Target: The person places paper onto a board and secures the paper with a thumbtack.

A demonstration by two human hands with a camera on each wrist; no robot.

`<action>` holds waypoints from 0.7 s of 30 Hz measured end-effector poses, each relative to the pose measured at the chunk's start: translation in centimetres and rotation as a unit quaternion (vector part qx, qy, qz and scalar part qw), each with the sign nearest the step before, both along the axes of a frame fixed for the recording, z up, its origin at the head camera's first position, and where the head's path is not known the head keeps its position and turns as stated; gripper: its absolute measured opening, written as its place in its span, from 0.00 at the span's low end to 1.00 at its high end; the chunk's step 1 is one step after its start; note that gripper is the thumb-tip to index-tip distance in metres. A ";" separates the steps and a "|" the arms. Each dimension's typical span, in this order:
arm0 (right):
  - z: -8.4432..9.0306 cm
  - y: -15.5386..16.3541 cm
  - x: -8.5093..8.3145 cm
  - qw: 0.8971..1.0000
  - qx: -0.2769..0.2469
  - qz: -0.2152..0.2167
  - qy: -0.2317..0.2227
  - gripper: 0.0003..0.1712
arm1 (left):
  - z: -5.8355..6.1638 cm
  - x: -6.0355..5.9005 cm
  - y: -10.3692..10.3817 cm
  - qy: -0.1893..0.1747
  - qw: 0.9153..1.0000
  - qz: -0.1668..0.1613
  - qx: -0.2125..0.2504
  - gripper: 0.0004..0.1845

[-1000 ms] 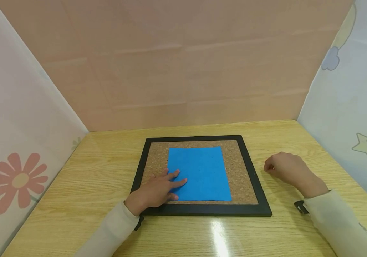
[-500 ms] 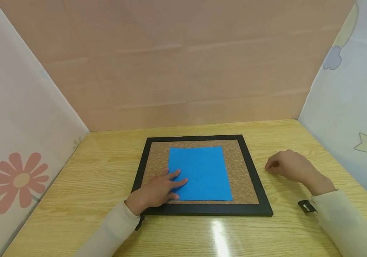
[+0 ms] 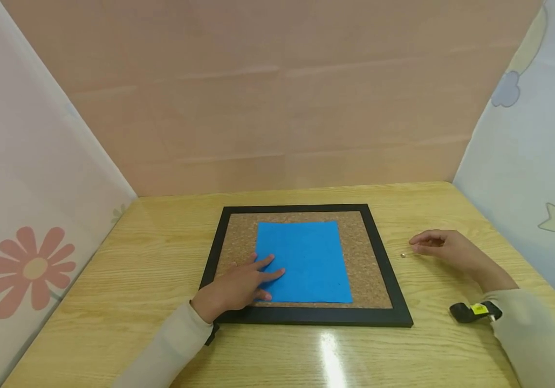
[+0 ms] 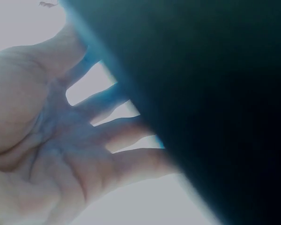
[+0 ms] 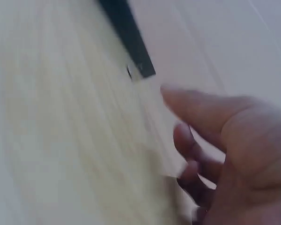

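Note:
A black-framed cork board (image 3: 381, 269) lies flat on the wooden table (image 3: 136, 258), with a blue paper sheet (image 3: 306, 258) on the cork. My left hand (image 3: 238, 285) rests flat, fingers spread, on the sheet's lower left corner; in the left wrist view the spread fingers (image 4: 107, 101) press against the blue edge. My right hand (image 3: 444, 250) hovers over the table right of the frame, fingers loosely extended and holding nothing. A tiny pin-like object (image 3: 403, 255) lies on the table just left of its fingertips. The right wrist view is blurred, showing the fingers (image 5: 196, 112) and the frame's corner (image 5: 131, 42).
Pink backdrop at the far edge, a flower-print sheet on the left and a star-print sheet on the right wall in the table. A black wrist strap (image 3: 471, 311) sits at my right cuff.
My right hand uncurled and drew slightly right, and the small pin that was hidden under it now lies bare on the table. The left hand has not moved.

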State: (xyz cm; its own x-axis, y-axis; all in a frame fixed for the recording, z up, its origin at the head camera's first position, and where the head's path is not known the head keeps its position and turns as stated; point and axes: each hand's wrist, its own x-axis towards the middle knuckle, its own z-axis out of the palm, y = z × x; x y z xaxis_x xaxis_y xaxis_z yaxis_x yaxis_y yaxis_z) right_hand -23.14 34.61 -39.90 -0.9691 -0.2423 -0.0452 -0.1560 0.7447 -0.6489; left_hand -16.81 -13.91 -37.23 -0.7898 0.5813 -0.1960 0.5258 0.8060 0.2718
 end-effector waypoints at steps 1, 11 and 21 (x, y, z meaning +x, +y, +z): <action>-0.3 0.1 -0.1 1.000 -0.007 -0.007 -0.004 0.21 | 0.0 0.0 0.0 0.000 1.000 0.000 0.001 0.32; -1.8 -0.6 0.1 0.999 -0.034 0.003 0.042 0.16 | 0.1 0.2 0.0 0.008 1.000 -0.003 0.006 0.31; -2.4 -0.8 0.0 0.997 -0.015 0.031 0.066 0.11 | 0.4 0.2 0.1 0.005 1.000 -0.002 0.010 0.31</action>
State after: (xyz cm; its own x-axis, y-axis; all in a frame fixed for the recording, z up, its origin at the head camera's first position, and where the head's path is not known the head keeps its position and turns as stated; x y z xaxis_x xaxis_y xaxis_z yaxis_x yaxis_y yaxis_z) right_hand -23.15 33.81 -42.33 -0.9490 -0.3019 0.0907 -0.2877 0.7120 -0.6406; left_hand -16.58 -13.81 -36.84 -0.7898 0.5873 -0.1767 0.5312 0.7991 0.2816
